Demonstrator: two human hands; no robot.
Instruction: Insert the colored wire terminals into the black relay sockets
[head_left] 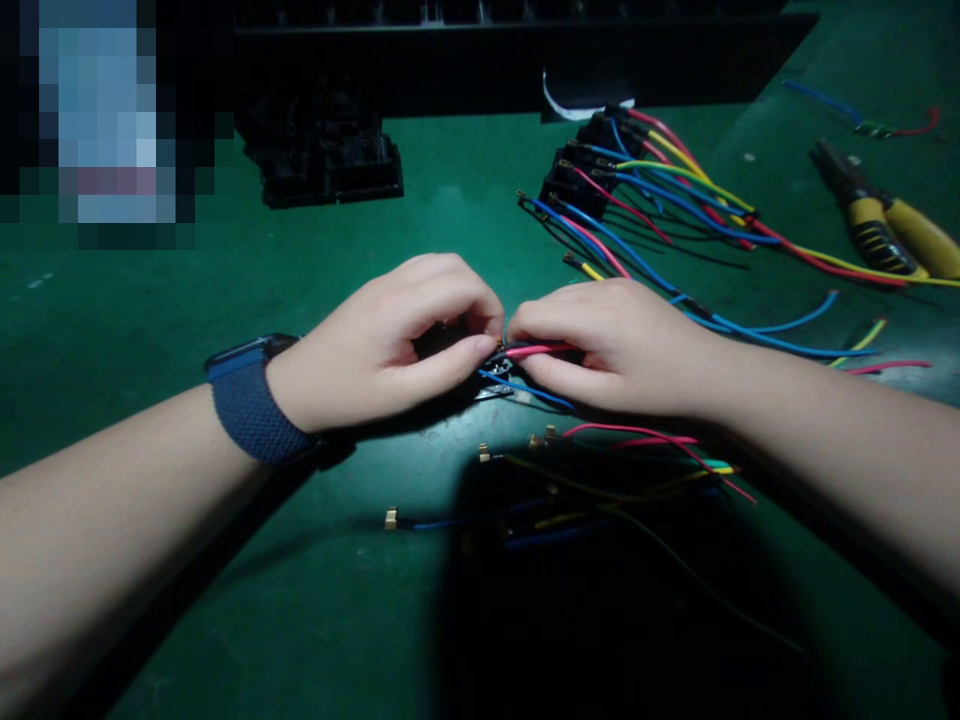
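At the centre, my left hand (427,335) pinches at the end of a red wire, with a dark part mostly hidden beneath its curled fingers. My right hand (607,335) faces it, fingers and thumb closed around the red wire (534,350). A blue wire (529,387) runs just below both hands beside a small dark part with bright metal edges. Nearer to me lie loose wires with brass terminals (484,453), among them a blue wire (457,520) and red wires (637,432). What my left fingertips hold is partly hidden.
Behind my right hand, a bundle of coloured wires (690,205) runs from black connector housings (577,180). Yellow-handled pliers (874,220) lie at the right. Several black plastic parts (322,150) sit at back left before a long black tray (465,70). The tabletop (150,310) is green.
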